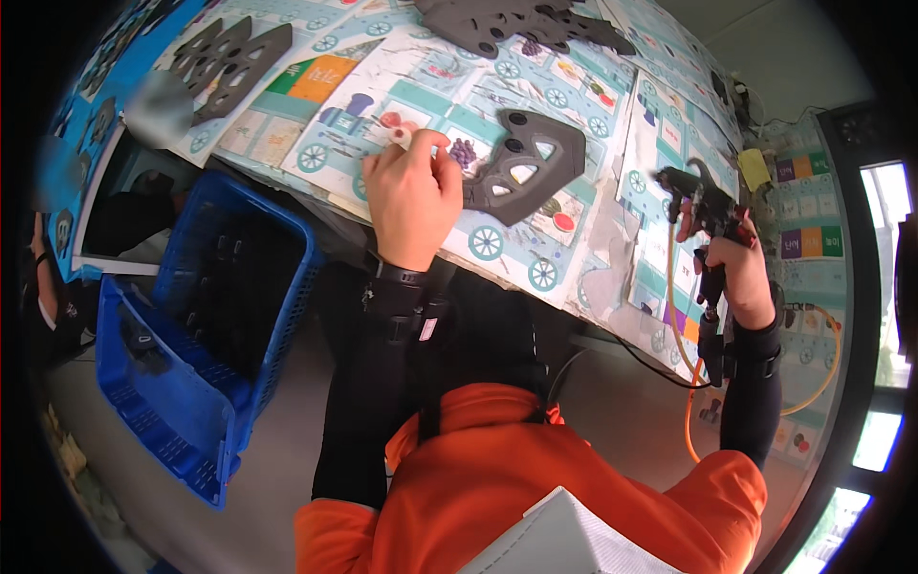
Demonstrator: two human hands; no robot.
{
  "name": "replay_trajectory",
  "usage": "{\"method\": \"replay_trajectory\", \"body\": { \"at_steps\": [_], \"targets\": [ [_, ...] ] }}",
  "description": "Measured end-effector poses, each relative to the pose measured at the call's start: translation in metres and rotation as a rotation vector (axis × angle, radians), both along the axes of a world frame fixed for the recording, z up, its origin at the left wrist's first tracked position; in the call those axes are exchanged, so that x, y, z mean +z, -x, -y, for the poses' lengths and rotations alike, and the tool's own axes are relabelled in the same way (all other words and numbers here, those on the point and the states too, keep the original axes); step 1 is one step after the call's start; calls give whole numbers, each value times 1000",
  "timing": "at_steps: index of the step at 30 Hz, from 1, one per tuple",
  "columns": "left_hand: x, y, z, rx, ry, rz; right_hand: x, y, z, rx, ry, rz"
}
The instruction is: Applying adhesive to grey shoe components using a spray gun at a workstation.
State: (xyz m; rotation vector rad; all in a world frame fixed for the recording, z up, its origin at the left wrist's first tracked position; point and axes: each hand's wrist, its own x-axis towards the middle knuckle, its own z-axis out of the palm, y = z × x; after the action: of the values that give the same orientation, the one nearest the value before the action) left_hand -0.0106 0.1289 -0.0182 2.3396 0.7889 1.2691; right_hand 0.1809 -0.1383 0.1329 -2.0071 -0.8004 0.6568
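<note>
On the table, a dark grey bracket-like part (537,165) with triangular openings and round black inserts lies a little right of the middle. My left hand (416,201) is just left of it, fingers curled in; the part's lower left end meets the edge of this hand. Whatever the curled fingers may hold is hidden. Farther right, my right hand (732,263) is wrapped round a black hand-held power tool (708,206) with a hook on top, raised at the table's right side. A yellow-orange hose (690,421) hangs near its lower end.
More grey parts (229,67) stand in a row at the far left, and others are piled (521,27) at the back. Printed sheets cover the table (488,258). A blue crate (311,258) and a second blue bin (163,421) are below left. Another person's arm (46,273) shows at the left.
</note>
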Motion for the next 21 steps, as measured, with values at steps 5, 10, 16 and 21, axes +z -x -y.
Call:
{"method": "replay_trajectory", "body": {
  "at_steps": [5,10,16,21],
  "targets": [
    [5,9,3,-113,84,-9,26,37,-45,72,122,-268],
    [16,15,4,-418,10,189,19,43,-60,152,87,-366],
    [15,13,1,-421,2,104,14,49,-77,103,187,-389],
    [12,11,1,-381,46,53,9,50,-101,195,243,-400]
  ]
}}
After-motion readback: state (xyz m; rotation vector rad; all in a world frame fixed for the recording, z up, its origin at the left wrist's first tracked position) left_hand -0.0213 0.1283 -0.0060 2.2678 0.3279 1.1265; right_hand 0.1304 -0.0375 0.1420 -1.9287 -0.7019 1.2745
